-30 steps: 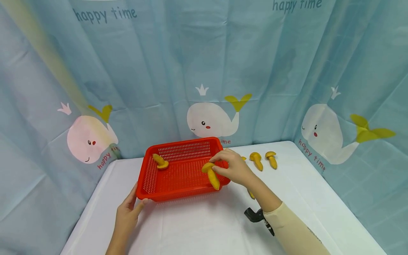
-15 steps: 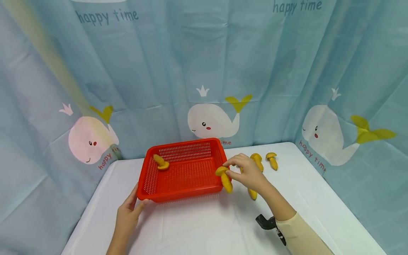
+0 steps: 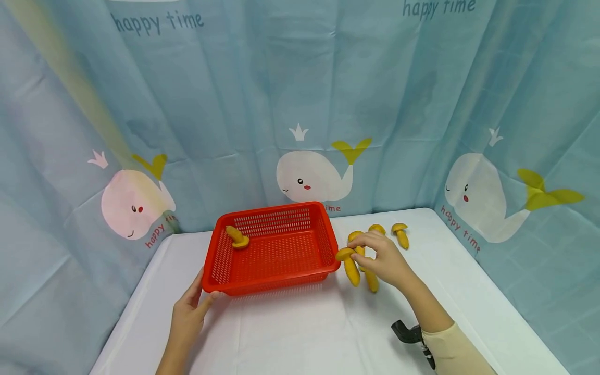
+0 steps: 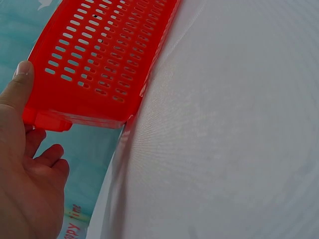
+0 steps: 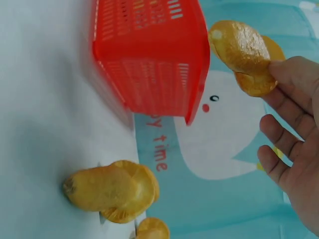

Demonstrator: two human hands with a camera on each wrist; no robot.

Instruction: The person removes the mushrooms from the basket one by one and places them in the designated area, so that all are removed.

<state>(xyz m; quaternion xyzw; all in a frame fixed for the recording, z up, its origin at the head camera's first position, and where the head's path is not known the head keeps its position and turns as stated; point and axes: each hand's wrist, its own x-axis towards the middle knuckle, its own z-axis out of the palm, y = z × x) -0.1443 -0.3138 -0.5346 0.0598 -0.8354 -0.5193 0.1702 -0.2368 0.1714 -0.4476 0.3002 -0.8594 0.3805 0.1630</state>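
- The right hand (image 3: 382, 260) pinches a yellow toy mushroom (image 3: 349, 264) between thumb and fingertips, holding it just outside the right wall of the red basket (image 3: 272, 271), low over the white table (image 3: 300, 333).
- In the right wrist view the held mushroom (image 5: 244, 55) sits at the fingertips (image 5: 289, 74), cap toward the basket corner (image 5: 149, 69); the other fingers are loosely spread below it.
- The mushroom has a glossy, slightly dimpled surface, with a rounded cap and a stubby, tapering stem.
- The left hand (image 3: 187, 317) holds the basket's near-left corner, thumb pressed on the rim (image 4: 22, 79), fingers curled under the edge.
- The basket is hard plastic, rectangular, with slotted walls and a perforated floor; one mushroom in the basket (image 3: 236, 237) lies near its back-left corner.
- More mushrooms on the table (image 3: 399, 234) lie just beyond and under the right hand; one lies on its side close to the wrist camera (image 5: 112, 191).
- The table is covered in a smooth white cloth; a blue curtain printed with whales (image 3: 309, 177) hangs behind.
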